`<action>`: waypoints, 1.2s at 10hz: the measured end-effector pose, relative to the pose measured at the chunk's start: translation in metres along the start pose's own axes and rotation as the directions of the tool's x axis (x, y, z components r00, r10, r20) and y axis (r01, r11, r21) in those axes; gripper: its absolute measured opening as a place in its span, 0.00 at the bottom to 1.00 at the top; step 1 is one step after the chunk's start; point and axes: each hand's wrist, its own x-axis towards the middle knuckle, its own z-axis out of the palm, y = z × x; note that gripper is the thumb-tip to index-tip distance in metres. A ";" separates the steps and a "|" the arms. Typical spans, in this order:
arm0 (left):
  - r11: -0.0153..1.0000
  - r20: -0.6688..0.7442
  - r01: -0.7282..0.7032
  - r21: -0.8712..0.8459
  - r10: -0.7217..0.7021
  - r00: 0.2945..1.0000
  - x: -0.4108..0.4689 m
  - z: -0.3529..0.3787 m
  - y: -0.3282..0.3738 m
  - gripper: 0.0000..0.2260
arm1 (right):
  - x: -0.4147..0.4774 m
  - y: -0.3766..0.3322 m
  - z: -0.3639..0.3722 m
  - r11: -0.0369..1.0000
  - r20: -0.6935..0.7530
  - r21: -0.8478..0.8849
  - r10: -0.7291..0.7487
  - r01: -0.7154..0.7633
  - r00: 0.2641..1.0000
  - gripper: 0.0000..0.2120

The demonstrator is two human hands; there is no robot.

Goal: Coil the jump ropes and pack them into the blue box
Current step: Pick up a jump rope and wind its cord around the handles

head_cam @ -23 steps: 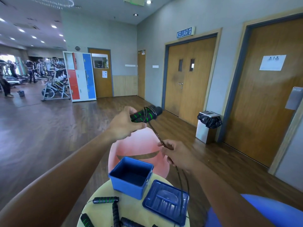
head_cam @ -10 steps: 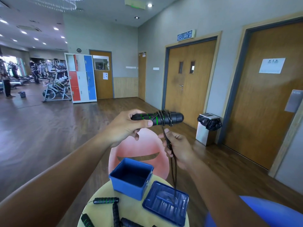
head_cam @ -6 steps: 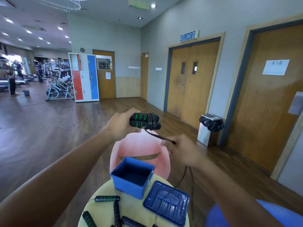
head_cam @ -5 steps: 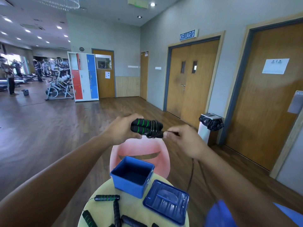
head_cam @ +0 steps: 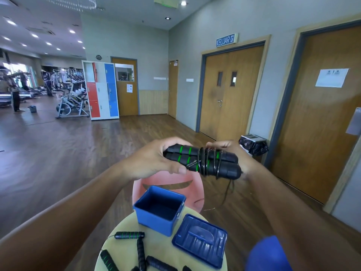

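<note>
- Two foam handles (head_cam: 201, 160) are sitting side by side above the blue box (head_cam: 159, 210), left hand (head_cam: 154, 163) clamping them.
- Right hand (head_cam: 232, 153) is pinching the springy cord (head_cam: 208, 159); its tail is probably slipping unless gripped close.

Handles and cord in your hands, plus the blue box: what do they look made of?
Handles: matte black foam-like sleeves with green rings, smooth hard-looking end caps. Cord: thin, dark, glossy, possibly coated wire. Box: blue moulded plastic, slight sheen.
</note>
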 end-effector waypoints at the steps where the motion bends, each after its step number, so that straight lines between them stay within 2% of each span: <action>1: 0.998 -0.097 -0.034 -0.053 0.029 0.995 0.001 0.000 0.001 0.24 | 0.006 0.015 0.011 0.998 -0.220 -0.046 -0.046 0.036 0.974 0.22; 2: 0.995 -0.250 -0.047 -0.093 0.022 0.968 0.006 -0.001 0.004 0.23 | 0.006 0.015 0.032 0.968 -0.239 0.247 0.017 0.044 0.971 0.14; 3: 0.995 -0.457 -0.022 -0.098 -0.025 0.889 0.016 -0.007 0.003 0.21 | 0.012 0.011 0.053 0.954 -0.186 0.290 0.134 -0.076 0.973 0.18; 4: 0.993 -0.652 0.028 -0.118 -0.099 0.752 0.029 -0.019 -0.006 0.18 | 0.015 0.008 0.052 0.966 -0.178 0.197 0.201 -0.165 0.963 0.19; 5: 0.979 -0.760 0.170 0.111 -0.027 0.650 0.034 -0.041 -0.017 0.22 | 0.006 -0.001 0.051 0.981 -0.115 -0.012 0.189 -0.192 0.975 0.13; 6: 0.695 -0.710 0.448 0.562 0.128 0.693 0.028 -0.052 -0.027 0.29 | 0.004 -0.011 0.047 0.940 -0.080 -0.291 0.163 -0.180 0.983 0.09; 7: 0.495 -0.562 0.467 0.733 0.054 0.825 0.022 -0.049 -0.041 0.30 | 0.009 -0.028 0.040 0.828 -0.155 -0.552 0.016 -0.100 0.988 0.12; 8: 0.518 -0.375 0.345 0.783 -0.051 0.926 0.016 -0.039 -0.046 0.31 | 0.013 -0.048 0.031 0.739 -0.183 -0.674 -0.151 -0.012 0.971 0.13; 9: 0.758 -0.213 0.272 0.593 -0.179 0.961 0.008 -0.022 -0.036 0.28 | 0.018 -0.066 0.018 0.720 -0.185 -0.693 -0.238 0.045 0.954 0.13; 10: 0.941 -0.002 0.218 0.258 -0.225 0.974 -0.004 -0.010 -0.019 0.24 | 0.018 -0.078 0.007 0.782 -0.142 -0.618 -0.213 0.081 0.967 0.14; 11: 0.994 0.078 0.095 0.044 -0.099 0.992 -0.012 -0.009 -0.005 0.25 | 0.021 -0.074 0.005 0.871 -0.148 -0.482 -0.183 0.091 0.972 0.14; 12: 0.987 0.013 -0.008 -0.162 0.011 1.000 -0.014 -0.008 0.004 0.36 | 0.020 -0.056 0.014 0.949 -0.159 -0.305 -0.131 0.078 0.979 0.09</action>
